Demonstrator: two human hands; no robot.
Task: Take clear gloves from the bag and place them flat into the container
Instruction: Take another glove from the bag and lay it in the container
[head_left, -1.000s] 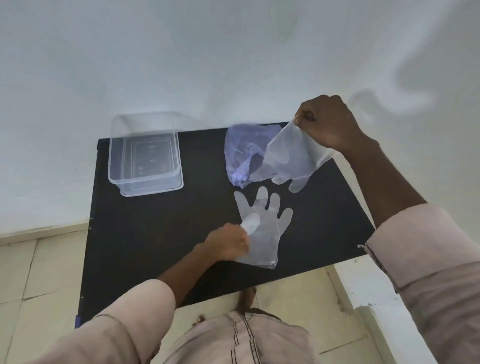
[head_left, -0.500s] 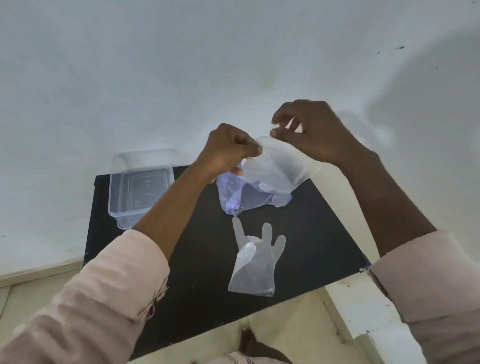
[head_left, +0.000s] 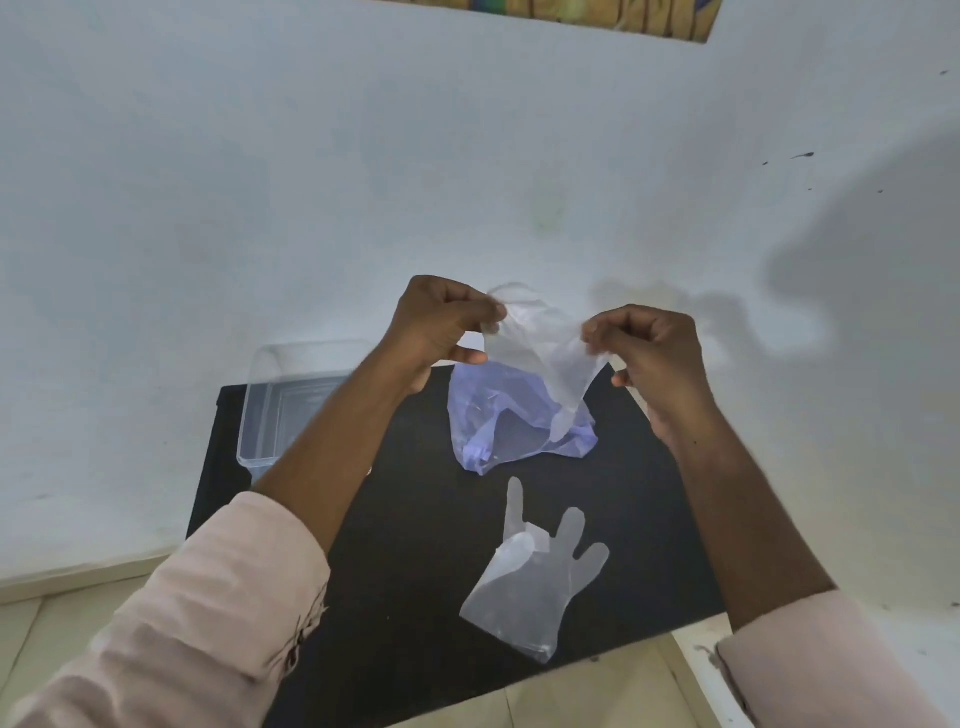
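We hold a clear glove (head_left: 540, 353) up in the air over the far part of the black tabletop (head_left: 415, 519), one hand at each side of it. Our left hand (head_left: 441, 325) has its grip pinched on the glove's left edge, thumb against fingertips. Our right hand (head_left: 649, 348) pinches the right edge in the same way. The glove hangs crumpled between them, its lower end drooping toward the bluish bag (head_left: 498, 421).

That bag lies slack on the far middle of the tabletop, just below the held glove. Nearer to us, toward the right, a second clear glove (head_left: 535, 582) lies on the tabletop, partly folded over itself, fingers pointing away. It is apart from the bag.

The clear container (head_left: 275, 395) sits at the far left corner of the tabletop, partly hidden behind our left forearm. We cannot tell whether anything lies in it.
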